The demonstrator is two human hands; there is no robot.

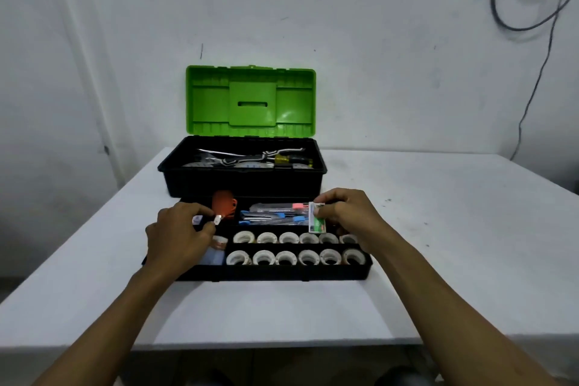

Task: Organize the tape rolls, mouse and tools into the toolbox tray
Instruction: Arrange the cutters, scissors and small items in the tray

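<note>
A black toolbox tray [282, 273] lies on the white table in front of the toolbox. Two rows of white tape rolls [285, 257] fill its front compartments. Blue and grey tools [275, 216] lie in its rear compartment, beside an orange mouse [223, 204] at the rear left. My left hand [178, 235] hovers over the tray's left end, pinching a small white item [218, 219]. My right hand [347, 213] holds a small white and green box [317, 219] upright over the tray's right part.
The black toolbox [244, 178] with its green lid [250, 100] raised stands behind the tray, holding a yellow-handled screwdriver [293, 160] and other tools. Cables [532, 25] hang on the wall at the right. The table's front edge [282, 345] is near me.
</note>
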